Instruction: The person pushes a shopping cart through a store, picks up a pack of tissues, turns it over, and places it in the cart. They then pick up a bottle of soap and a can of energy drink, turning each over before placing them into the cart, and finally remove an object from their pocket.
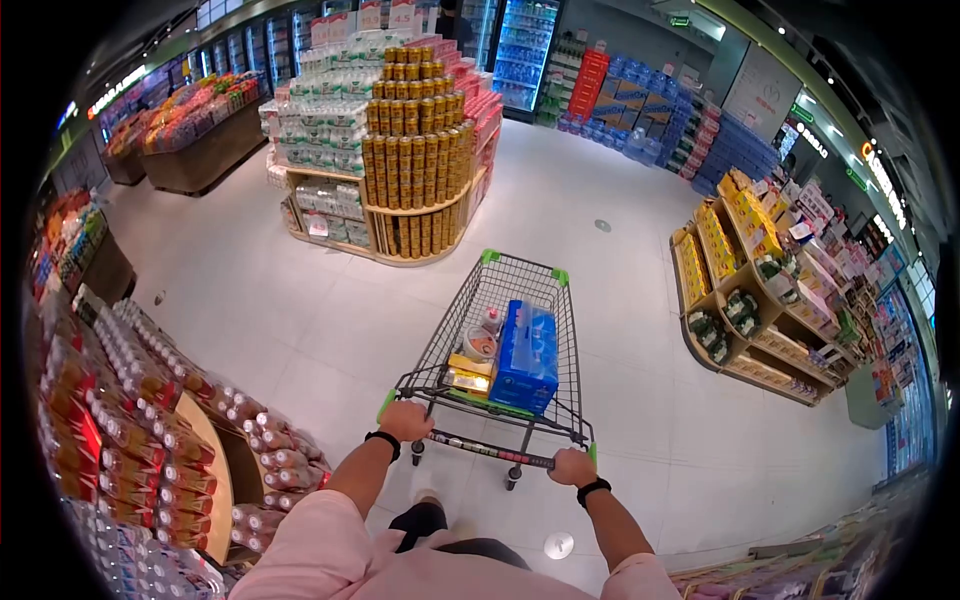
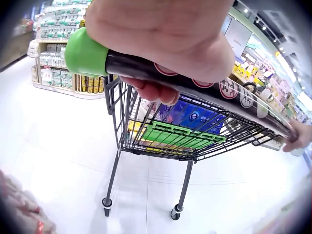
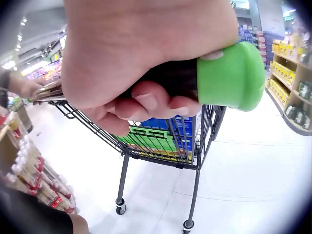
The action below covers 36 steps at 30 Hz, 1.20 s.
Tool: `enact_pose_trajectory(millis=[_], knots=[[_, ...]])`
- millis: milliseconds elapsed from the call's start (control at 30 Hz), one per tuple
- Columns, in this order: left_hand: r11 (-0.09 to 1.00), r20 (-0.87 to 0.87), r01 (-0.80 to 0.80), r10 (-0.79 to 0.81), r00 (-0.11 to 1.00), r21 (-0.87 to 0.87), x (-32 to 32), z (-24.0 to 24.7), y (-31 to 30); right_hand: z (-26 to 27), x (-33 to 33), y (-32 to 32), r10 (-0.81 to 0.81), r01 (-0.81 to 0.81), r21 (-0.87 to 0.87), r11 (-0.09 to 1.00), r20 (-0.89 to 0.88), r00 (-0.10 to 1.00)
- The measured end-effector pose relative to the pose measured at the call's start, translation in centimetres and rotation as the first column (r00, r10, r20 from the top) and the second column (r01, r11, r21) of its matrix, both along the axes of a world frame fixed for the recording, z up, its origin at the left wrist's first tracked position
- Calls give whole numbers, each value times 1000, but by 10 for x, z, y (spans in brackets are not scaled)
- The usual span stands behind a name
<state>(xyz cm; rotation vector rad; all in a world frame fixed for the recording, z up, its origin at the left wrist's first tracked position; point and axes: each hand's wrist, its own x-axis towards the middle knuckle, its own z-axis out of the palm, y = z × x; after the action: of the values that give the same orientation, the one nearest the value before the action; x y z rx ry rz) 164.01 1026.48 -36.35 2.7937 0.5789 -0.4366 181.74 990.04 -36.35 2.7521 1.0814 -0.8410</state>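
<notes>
Both hands grip the dark handle bar (image 1: 490, 447) of a wire shopping cart (image 1: 572, 350). The left hand (image 1: 405, 421) curls round the bar's left end, beside a green end cap (image 2: 86, 52); its fingertips show under the bar in the left wrist view. At the other end the right hand (image 1: 573, 467) has its fingers wrapped round the bar, next to the right green cap (image 3: 232, 77). Inside the cart lie a large blue package (image 1: 527, 352), a round tub (image 1: 481, 343) and a yellow package (image 1: 468, 375).
A tall display of golden cans (image 1: 415, 150) and white packs stands ahead to the left. Shelves with yellow boxes (image 1: 716, 245) are at the right. Bottle racks (image 1: 150, 430) stand close on the left. Pale floor (image 1: 620, 300) lies around the cart.
</notes>
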Motion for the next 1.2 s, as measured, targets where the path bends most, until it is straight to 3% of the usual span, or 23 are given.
enact_pose_trajectory(millis=[733,933,1067,1100,1200], knots=[[999,38,47,-46,998,-11,499,-17,274,-38,494,266,-19,16,42,999,62,998],[1000,33,-17,18,999,-16,628,-7,333,-50,630,330,14,-23,119,993,75,997],[999,-41,19,-18,999,38,707,-11,368,-48,711,369,-10,6,83,997,50,999],[1000,-25,9,-8,1000,22,724,-9,374,-23,725,381,51,-55,62,997,71,996],[999,-47,-34,34,998,8,771,-16,391,-43,780,402,36,-37,46,998,25,999]])
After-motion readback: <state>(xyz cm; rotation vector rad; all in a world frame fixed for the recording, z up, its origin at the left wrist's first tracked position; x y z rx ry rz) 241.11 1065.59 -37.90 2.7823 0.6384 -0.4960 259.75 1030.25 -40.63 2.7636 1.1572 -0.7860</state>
